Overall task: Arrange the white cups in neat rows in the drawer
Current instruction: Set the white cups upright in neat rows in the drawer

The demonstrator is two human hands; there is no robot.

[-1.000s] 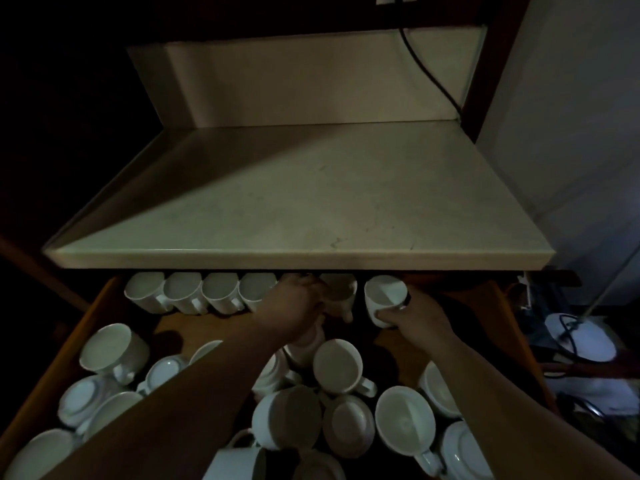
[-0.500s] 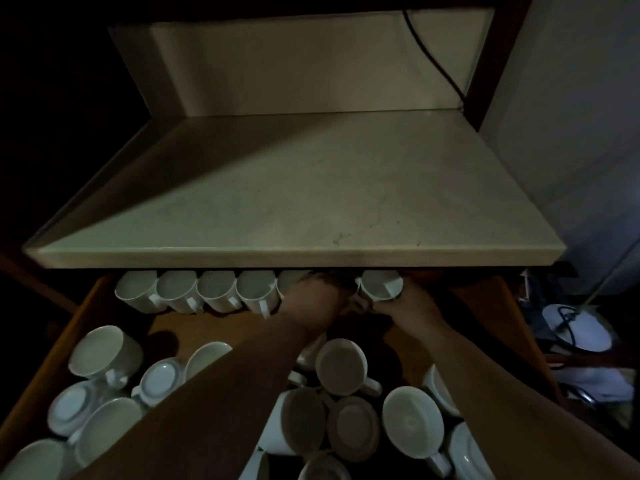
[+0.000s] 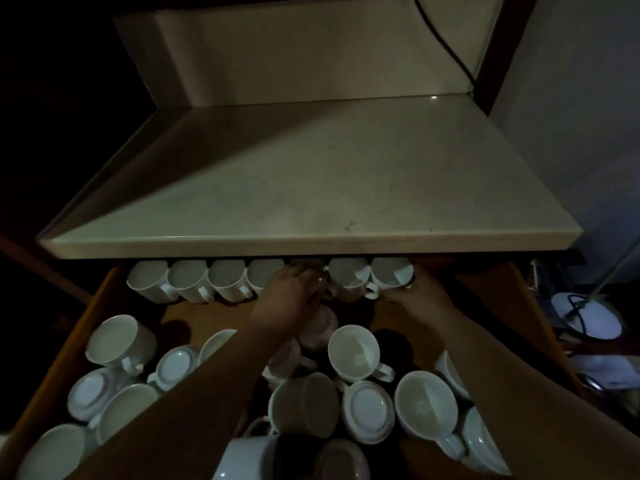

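An open wooden drawer (image 3: 104, 296) holds many white cups. Along its back edge, under the counter lip, several upright cups (image 3: 188, 280) stand in a row. My left hand (image 3: 291, 297) is at the middle of that row, curled on a cup that it mostly hides. My right hand (image 3: 420, 294) grips the rightmost cup (image 3: 391, 273) of the row from its right side. A neighbouring cup (image 3: 348, 277) stands between my two hands. Loose cups (image 3: 353, 351) lie jumbled in the drawer's front part, some on their sides, some upside down.
A pale stone countertop (image 3: 294, 188) overhangs the drawer's back. A dark cable (image 3: 446, 46) runs down the back wall. To the right of the drawer, on the floor, sits a white round object with a cord (image 3: 585, 318).
Both hands have moved toward the back of the drawer. The cup in my right hand has joined the right end of the back row, next to the cup my left hand brought.
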